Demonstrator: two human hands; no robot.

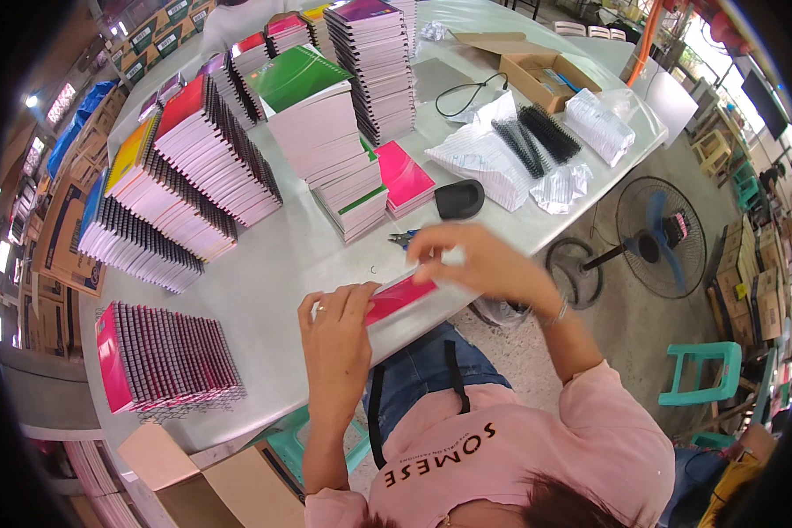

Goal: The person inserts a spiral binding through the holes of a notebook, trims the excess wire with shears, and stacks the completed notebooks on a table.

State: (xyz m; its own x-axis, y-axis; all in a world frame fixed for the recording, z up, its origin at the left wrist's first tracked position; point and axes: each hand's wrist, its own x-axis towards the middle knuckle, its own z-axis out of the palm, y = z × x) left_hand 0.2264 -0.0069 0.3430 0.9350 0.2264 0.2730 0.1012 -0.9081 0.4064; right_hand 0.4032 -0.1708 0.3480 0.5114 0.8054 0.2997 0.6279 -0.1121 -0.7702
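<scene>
"Both hands hold the pink notebook (400,297) at the table (282,255) edge?"

"Yes. Left hand (336,330) pinches its near-left end, right hand (471,260) its far-right end; long axis runs between them."

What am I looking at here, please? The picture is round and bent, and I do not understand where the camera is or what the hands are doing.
The camera sits on a person's head and looks down, so its wide lens bends straight edges. There is no machine, only two bare hands. The left hand and the right hand both hold a pink notebook at the near edge of a white table. On the table lie leaning rows of spiral-bound notebooks, a tall stack with a green cover, black binding coils on clear bags, small pliers and a cardboard box. A fan stands on the floor to the right.
</scene>
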